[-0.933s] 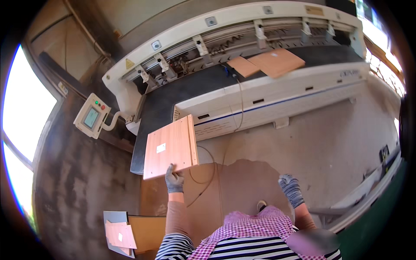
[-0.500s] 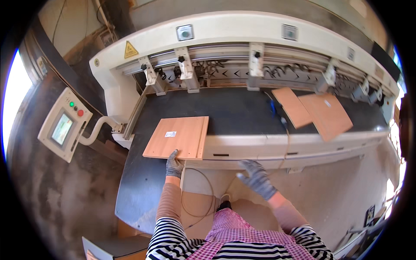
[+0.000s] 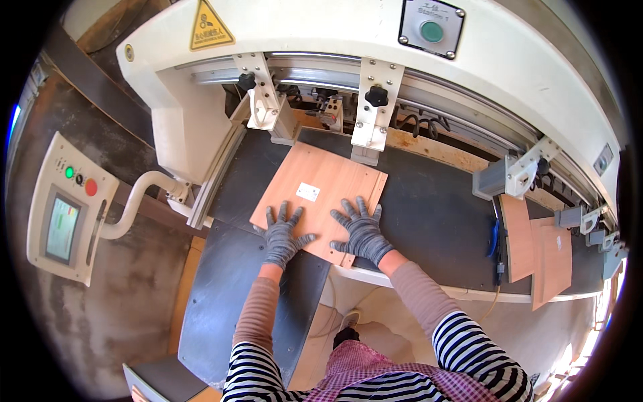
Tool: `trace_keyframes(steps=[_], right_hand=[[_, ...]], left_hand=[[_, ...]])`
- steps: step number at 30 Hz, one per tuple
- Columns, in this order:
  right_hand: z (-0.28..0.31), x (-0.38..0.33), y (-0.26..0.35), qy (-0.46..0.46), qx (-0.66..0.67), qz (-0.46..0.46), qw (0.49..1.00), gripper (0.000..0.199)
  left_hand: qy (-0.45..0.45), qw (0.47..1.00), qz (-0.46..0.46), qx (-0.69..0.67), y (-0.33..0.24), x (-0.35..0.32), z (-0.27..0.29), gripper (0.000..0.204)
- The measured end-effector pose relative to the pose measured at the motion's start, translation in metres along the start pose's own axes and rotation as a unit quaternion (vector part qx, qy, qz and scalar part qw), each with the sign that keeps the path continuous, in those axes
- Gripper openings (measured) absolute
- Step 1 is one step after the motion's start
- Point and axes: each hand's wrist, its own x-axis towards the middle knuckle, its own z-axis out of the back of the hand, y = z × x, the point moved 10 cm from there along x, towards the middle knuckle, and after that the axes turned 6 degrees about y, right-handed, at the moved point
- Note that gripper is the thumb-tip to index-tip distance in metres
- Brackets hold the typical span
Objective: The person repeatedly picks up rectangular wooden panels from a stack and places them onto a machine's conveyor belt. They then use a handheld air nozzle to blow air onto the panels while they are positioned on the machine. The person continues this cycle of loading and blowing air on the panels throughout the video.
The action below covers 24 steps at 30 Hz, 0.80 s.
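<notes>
A flat light-brown wooden panel (image 3: 320,184) with a small white label lies on the black bed (image 3: 429,214) of a large white machine. My left hand (image 3: 283,233), in a grey glove, rests flat with fingers spread on the panel's near left edge. In the same kind of glove, my right hand (image 3: 362,230) presses flat on the near right part. The panel's far edge sits near the white clamp brackets (image 3: 375,107) of the machine.
A control box (image 3: 63,208) with a screen and green and red buttons hangs at the left on a white arm. More wooden panels (image 3: 542,251) lie on the bed at the right. A green push button (image 3: 432,30) and a yellow warning sign (image 3: 209,28) are on the machine's housing.
I have moved closer to the machine. The panel, earlier carried in my left hand, now lies on the bed with both hands flat on it.
</notes>
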Motion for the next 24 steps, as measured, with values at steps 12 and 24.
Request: trace_keyframes(steps=[12,24], right_hand=[[0.04,0.098,-0.061,-0.048,0.03,0.051,0.997,0.075],[0.029,-0.092,-0.024,-0.229,0.179,0.053,0.955,0.046]], left_hand=[[0.012,1.0,0.005,-0.005,-0.011,0.08,0.012,0.133],[-0.413,0.788,-0.402,-0.216,-0.21,-0.041,0.27,0.059]])
